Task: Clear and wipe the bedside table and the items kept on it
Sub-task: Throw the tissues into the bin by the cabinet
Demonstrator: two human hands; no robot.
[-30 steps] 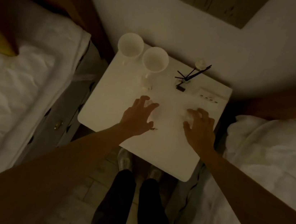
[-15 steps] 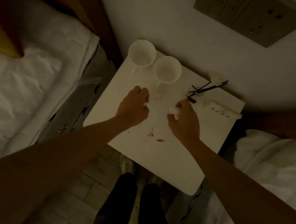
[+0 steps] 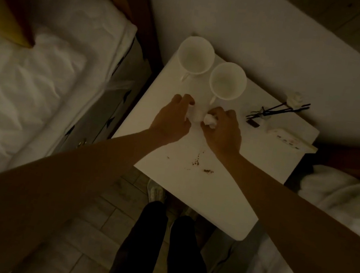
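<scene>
The white bedside table stands between two beds. Two white cups stand at its back, the left cup and the right cup. My right hand grips a crumpled white tissue just in front of the right cup. My left hand has curled fingers pinching a small white piece that lies between both hands. Dark crumbs speckle the tabletop below my hands.
Black reed sticks with a white flower and a white power strip sit at the table's right back. White beds flank the table, one on the left and one on the right. My legs stand on tiled floor.
Both hands moved from the table's middle back toward the cups and drew together, curling around the white tissue. Dark crumbs now show where the hands had been.
</scene>
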